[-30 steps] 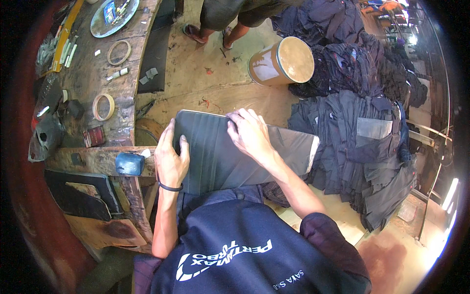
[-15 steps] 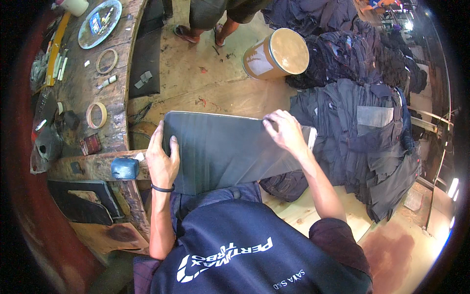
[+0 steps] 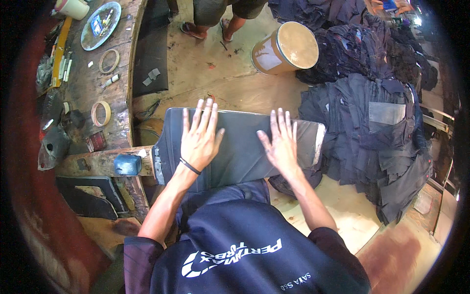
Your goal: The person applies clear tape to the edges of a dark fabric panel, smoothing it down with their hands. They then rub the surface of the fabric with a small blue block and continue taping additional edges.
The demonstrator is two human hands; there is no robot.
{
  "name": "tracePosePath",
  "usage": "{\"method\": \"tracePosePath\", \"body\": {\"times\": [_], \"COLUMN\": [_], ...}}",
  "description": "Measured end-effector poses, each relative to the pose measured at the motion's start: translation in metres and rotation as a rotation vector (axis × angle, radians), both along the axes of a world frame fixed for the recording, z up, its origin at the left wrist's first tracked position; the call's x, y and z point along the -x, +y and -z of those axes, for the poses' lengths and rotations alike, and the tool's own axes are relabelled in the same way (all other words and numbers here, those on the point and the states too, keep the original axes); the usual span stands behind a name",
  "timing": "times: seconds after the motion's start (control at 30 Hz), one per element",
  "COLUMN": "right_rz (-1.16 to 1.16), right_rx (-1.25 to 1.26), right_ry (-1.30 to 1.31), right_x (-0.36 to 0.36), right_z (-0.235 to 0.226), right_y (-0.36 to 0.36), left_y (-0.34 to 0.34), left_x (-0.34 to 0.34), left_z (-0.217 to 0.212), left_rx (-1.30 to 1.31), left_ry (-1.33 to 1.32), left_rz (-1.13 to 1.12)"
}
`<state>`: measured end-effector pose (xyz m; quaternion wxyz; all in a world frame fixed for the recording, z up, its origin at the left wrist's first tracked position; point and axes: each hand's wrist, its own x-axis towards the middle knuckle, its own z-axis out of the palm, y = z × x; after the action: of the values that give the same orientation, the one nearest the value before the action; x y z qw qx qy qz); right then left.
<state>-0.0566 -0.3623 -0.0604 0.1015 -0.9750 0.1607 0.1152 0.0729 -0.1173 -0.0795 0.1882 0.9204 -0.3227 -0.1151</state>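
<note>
A long flat board (image 3: 240,142) covered in smooth dark grey cloth lies across my lap. A pale rim shows along its far edge, and its right end looks whitish and worn. My left hand (image 3: 199,139) rests flat on the left part of the cloth, fingers stretched toward the far edge and a dark band at the wrist. Further right, my right hand (image 3: 282,147) lies on the cloth with its fingers spread. Neither hand grips anything. At the board's left end, a strip of worn, whitish material shows beside a blue block (image 3: 128,165).
A wooden table (image 3: 115,88) on the left carries tape rolls (image 3: 101,113), a round plate (image 3: 88,41) and small tools. Stacks of dark garments (image 3: 362,142) fill the right. Beyond the board stand a brown drum (image 3: 269,54) and another person's legs (image 3: 208,14).
Both hands have moved from the board's edges onto its cloth face, fingers now stretched out. The left hand shifted right; the board's left end shows more.
</note>
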Motion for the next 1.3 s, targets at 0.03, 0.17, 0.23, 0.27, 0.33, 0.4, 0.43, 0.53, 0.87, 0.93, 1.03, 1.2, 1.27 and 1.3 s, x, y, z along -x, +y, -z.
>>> {"method": "tracePosePath", "body": {"times": [0.03,0.17,0.23,0.27,0.33,0.4,0.43,0.53,0.87,0.93,1.03,1.2,1.27,1.3], "right_rz": [-0.024,-0.04,-0.061,-0.081,-0.111,-0.144,-0.164,-0.192,-0.284,-0.273,-0.196,-0.026,-0.023,0.01], "right_rx": [-0.01,-0.047,-0.069,-0.071,-0.09,-0.086,-0.086,-0.092,-0.11,-0.072,0.028,0.101,0.136,0.14], "right_ry": [-0.068,-0.085,-0.085,-0.088,-0.088,-0.114,-0.134,-0.143,-0.137,-0.164,-0.171,-0.161,-0.161,-0.109], "right_x": [-0.002,-0.022,-0.033,-0.038,-0.045,-0.05,-0.053,-0.063,-0.06,-0.039,-0.009,0.043,0.062,0.069], "right_z": [0.002,0.001,0.0,0.001,0.004,0.009,0.011,0.015,0.018,0.017,0.014,-0.002,-0.004,-0.004], "right_y": [0.012,0.045,0.056,0.061,0.07,0.081,0.086,0.107,0.098,0.066,0.004,-0.1,-0.127,-0.137], "left_y": [-0.001,0.006,0.011,0.016,0.025,0.038,0.046,0.066,0.028,0.012,-0.007,-0.043,-0.061,-0.071], "left_x": [0.004,0.011,0.014,0.016,0.02,0.023,0.023,0.016,-0.021,-0.013,-0.004,0.007,0.012,0.015], "left_z": [0.002,0.005,0.004,0.002,-0.002,-0.006,-0.007,-0.01,0.002,0.004,0.006,0.004,0.002,0.001], "left_rx": [-0.032,-0.005,0.013,0.018,0.067,0.075,0.083,0.153,0.085,0.054,0.062,0.101,0.127,0.132], "left_ry": [0.053,-0.022,-0.034,-0.035,-0.071,-0.074,-0.079,-0.079,-0.091,-0.039,-0.05,-0.036,-0.032,-0.028], "left_rz": [0.041,0.092,0.104,0.115,0.111,0.107,0.107,-0.048,0.085,0.153,0.185,0.242,0.266,0.281]}}
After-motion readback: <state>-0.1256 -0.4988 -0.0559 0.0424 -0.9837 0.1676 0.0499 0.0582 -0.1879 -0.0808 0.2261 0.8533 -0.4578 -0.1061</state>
